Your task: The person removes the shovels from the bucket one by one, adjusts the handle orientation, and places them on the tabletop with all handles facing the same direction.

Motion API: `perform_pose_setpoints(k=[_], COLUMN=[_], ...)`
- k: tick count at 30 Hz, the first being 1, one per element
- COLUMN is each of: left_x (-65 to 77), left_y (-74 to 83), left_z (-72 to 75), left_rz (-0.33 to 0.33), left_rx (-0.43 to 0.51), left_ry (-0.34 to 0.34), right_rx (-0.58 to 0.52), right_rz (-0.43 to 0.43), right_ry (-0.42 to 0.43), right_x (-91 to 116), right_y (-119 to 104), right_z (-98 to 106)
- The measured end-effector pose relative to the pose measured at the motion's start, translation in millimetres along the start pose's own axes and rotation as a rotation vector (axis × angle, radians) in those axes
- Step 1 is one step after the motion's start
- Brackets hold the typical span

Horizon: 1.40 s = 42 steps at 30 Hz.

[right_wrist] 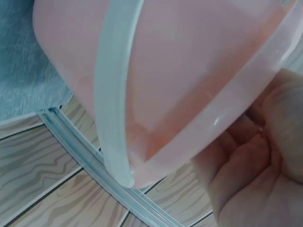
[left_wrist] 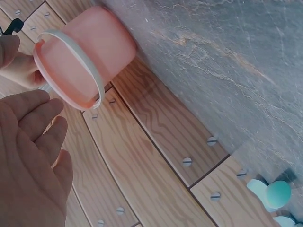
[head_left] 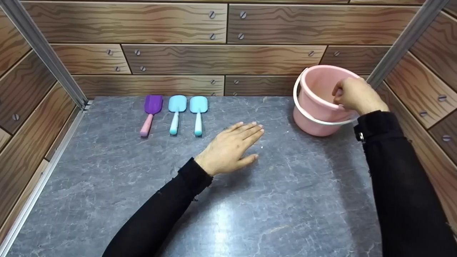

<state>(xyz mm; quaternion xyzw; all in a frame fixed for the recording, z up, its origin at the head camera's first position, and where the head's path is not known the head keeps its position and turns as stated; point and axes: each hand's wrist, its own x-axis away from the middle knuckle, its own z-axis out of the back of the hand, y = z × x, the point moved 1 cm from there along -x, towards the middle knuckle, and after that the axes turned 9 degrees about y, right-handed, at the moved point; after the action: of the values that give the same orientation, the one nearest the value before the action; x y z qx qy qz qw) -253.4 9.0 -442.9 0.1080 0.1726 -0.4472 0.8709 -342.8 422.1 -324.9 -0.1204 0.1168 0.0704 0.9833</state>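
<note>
The bucket (head_left: 316, 107) stands on the counter (head_left: 107, 185) at the upper right. The right hand (head_left: 358, 94), fingers curled, reaches over its rim; whether it grips anything cannot be told. The left hand (head_left: 232, 149), fingers straight, is empty near the centre. Three scoops (head_left: 177, 103) lie upper left.

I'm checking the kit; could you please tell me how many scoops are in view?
3 on the table toward the back: purple scoop leftmost, middle blue scoop, right blue scoop. The bucket may hide more.
</note>
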Motion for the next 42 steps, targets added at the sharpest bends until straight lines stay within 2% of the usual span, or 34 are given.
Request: perform_pose_setpoints(k=[4,9,22,27,34,42], left_x=[0.8,2.6,3.8,4.8,5.7,5.6], left_y=[-0.1,-1.0,-1.8,-3.5,-5.0,-5.4], left_z=[0.0,0.4,1.7,0.3,1.3,1.3], left_rz=[0.005,0.011,0.035,0.052,0.085,0.070], left_rx=[0.001,0.009,0.035,0.077,0.106,0.110], left_ry=[-0.005,0.010,0.011,-0.001,-0.031,-0.006], right_rx=[-0.044,-0.077,-0.048,-0.048,-0.040,-0.030], right_rz=[-0.051,-0.083,-0.086,-0.090,-0.073,-0.065], right_ry=[0.067,0.082,0.113,0.134,0.181,0.227], right_x=[2,4,10,11,16,21], right_y=[0,1,-8,-13,-28,-47], right_z=[-1,2,23,34,51,68])
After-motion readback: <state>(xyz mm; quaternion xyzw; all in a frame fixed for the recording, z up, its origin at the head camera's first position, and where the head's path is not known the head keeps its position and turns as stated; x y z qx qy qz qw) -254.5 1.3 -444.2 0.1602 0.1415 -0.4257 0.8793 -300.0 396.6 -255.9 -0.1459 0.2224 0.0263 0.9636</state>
